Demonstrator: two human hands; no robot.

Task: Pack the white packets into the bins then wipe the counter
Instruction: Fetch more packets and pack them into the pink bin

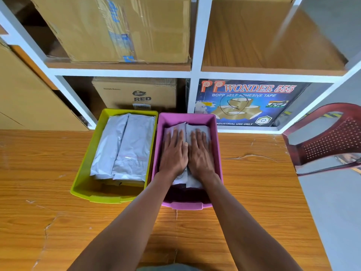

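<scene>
Inside the purple bin (218,149), both hands lie flat on the white packets (197,128): left hand (173,153) and right hand (200,153) side by side, thumbs touching, fingers straight and slightly spread, palms down. Nothing is pinched or curled round; they are pressing, not holding. My read is they're squashing the stack so it sits below the rim.

Packets under the palms look like soft poly mailers, matte white-grey, creased, with two side by side on top. How many lie beneath is hidden. The near end of the bin shows dark bare floor, so the stack sits toward the far wall.

Touching its left wall is the yellow-green bin (84,167), also loaded: two long crinkled white mailers (125,145) on top, and something tan or brown showing under them at the near edge. Both bins are rigid moulded plastic, rectangular, with a lip at the near end.

They sit on a wood-grain laminate counter (58,222), glossy, with scuffs and chipped streaks. No loose packets or cloth show on it, so packing looks nearly done, with wiping not started.

Behind is a white-framed shelf (195,73) with cardboard cartons (136,92) and a blue tape carton (248,102). A maroon perforated plastic chair (328,141) stands at right.
</scene>
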